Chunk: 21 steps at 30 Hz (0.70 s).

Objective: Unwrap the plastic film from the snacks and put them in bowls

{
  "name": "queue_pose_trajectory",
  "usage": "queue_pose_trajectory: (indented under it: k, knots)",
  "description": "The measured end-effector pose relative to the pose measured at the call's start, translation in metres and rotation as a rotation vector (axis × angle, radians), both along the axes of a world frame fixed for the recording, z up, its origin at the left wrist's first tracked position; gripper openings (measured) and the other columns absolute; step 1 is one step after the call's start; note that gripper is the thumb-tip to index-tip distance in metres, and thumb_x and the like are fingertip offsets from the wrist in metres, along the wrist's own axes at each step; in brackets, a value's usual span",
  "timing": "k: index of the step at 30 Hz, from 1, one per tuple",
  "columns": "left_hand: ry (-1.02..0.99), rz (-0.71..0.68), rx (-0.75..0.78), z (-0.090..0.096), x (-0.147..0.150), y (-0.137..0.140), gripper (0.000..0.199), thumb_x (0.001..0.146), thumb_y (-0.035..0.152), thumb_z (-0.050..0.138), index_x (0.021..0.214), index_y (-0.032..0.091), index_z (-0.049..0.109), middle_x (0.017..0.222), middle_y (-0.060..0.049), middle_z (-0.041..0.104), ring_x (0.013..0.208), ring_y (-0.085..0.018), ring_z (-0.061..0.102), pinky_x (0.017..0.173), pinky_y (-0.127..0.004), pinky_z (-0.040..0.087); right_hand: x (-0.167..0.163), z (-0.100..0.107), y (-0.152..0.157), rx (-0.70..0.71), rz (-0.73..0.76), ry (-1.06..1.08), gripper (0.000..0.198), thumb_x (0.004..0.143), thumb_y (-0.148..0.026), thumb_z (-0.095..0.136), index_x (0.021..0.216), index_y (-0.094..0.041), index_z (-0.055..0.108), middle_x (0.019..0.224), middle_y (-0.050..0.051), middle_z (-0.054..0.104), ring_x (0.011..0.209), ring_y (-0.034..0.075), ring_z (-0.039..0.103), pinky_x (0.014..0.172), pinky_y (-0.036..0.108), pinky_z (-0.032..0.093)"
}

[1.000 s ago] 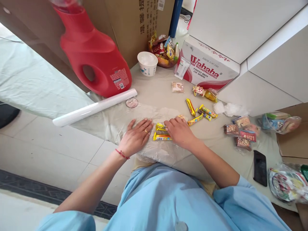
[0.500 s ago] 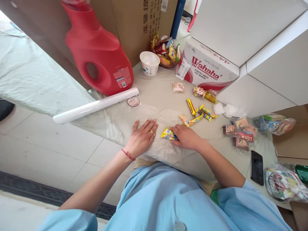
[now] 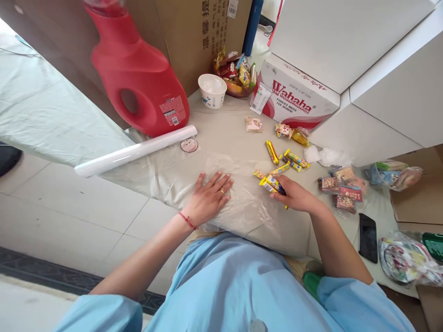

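Holding packets (image 3: 271, 183), the right hand (image 3: 296, 193) has room before the table edge (image 3: 294, 248).

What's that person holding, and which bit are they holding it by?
The right hand grips some yellow-wrapped snacks by their right ends; their left ends stick out. The left hand holds nothing: it lies flat, fingers spread.

Mostly yellow wrappers (image 3: 270, 184); red jug (image 3: 154, 83)

Person's left hand (image 3: 210, 197) flat, palm down, fingers fanned toward 1 o'clock. Right hand (image 3: 294, 194) curled in a grip, pointing 10 o'clock. Forearms (image 3: 334, 237) bare.
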<state>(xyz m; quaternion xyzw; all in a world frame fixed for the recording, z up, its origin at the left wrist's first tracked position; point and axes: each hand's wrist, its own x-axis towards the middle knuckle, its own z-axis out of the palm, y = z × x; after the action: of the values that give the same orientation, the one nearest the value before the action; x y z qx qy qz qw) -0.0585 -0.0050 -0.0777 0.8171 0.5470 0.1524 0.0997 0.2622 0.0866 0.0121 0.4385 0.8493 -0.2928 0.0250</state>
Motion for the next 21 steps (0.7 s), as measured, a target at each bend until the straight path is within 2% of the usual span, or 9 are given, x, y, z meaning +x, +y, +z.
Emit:
queue_pose_trajectory:
  k: [2, 4, 8, 11, 14, 17, 21]
  knots:
    - [0.02, -0.016, -0.01, 0.001, -0.009, 0.001, 0.052, 0.108, 0.042, 0.034, 0.157, 0.03, 0.047, 0.167, -0.009, 0.039, 0.156, -0.031, 0.036, 0.127, -0.063, 0.013, 0.001, 0.009, 0.003, 0.072, -0.061, 0.041, 0.05, 0.098, -0.047, 0.058, 0.135, -0.013, 0.055, 0.118, 0.015, 0.065, 0.103, 0.029, 0.063, 0.092, 0.04, 0.051]
    - [0.027, -0.043, -0.025, 0.002, -0.018, 0.004, 0.055, 0.107, 0.044, 0.035, 0.159, 0.028, 0.043, 0.169, -0.011, 0.035, 0.155, -0.03, 0.037, 0.127, -0.06, 0.016, -0.01, 0.019, 0.005, 0.166, -0.057, 0.073, 0.051, 0.098, -0.044, 0.058, 0.138, -0.013, 0.053, 0.122, 0.016, 0.063, 0.108, 0.03, 0.061, 0.096, 0.042, 0.049]
    - [0.024, -0.06, -0.033, 0.008, -0.033, 0.011, 0.06, 0.106, 0.045, 0.037, 0.162, 0.027, 0.036, 0.169, -0.013, 0.036, 0.154, -0.03, 0.039, 0.127, -0.06, 0.019, -0.061, 0.029, 0.003, 0.278, 0.126, 0.003, 0.052, 0.097, -0.036, 0.06, 0.142, -0.012, 0.051, 0.126, 0.018, 0.061, 0.116, 0.033, 0.055, 0.104, 0.047, 0.044]
    - [-0.001, -0.002, 0.025, 0.016, -0.041, 0.009, 0.058, 0.104, 0.04, 0.042, 0.161, 0.027, 0.038, 0.165, -0.013, 0.044, 0.155, -0.031, 0.038, 0.127, -0.062, 0.02, -0.105, 0.014, -0.004, 0.292, 0.262, -0.102, 0.046, 0.098, -0.035, 0.061, 0.137, -0.013, 0.055, 0.126, 0.018, 0.061, 0.118, 0.034, 0.053, 0.101, 0.049, 0.045]
    - [-0.078, 0.056, 0.118, 0.021, -0.047, -0.011, 0.059, 0.101, 0.029, 0.047, 0.159, 0.027, 0.038, 0.157, -0.014, 0.053, 0.152, -0.032, 0.042, 0.125, -0.06, 0.029, -0.128, -0.01, -0.008, 0.282, 0.321, -0.154, 0.042, 0.098, -0.034, 0.063, 0.133, -0.012, 0.057, 0.129, 0.019, 0.061, 0.122, 0.035, 0.051, 0.102, 0.05, 0.044]
    - [-0.156, 0.003, 0.174, 0.018, -0.049, -0.046, 0.069, 0.095, 0.018, 0.051, 0.16, 0.029, 0.033, 0.154, -0.015, 0.054, 0.15, -0.031, 0.045, 0.122, -0.059, 0.037, -0.118, -0.02, -0.011, 0.288, 0.287, -0.094, 0.052, 0.097, -0.04, 0.066, 0.139, -0.013, 0.055, 0.138, 0.02, 0.059, 0.128, 0.036, 0.048, 0.107, 0.052, 0.042]
    - [-0.11, -0.099, 0.212, -0.007, -0.048, -0.091, 0.072, 0.091, 0.016, 0.059, 0.157, 0.034, 0.036, 0.158, -0.016, 0.051, 0.148, -0.032, 0.048, 0.122, -0.06, 0.037, -0.065, -0.014, -0.028, 0.286, 0.218, 0.121, 0.063, 0.099, -0.051, 0.061, 0.148, -0.015, 0.048, 0.145, 0.02, 0.054, 0.132, 0.035, 0.046, 0.113, 0.053, 0.04]
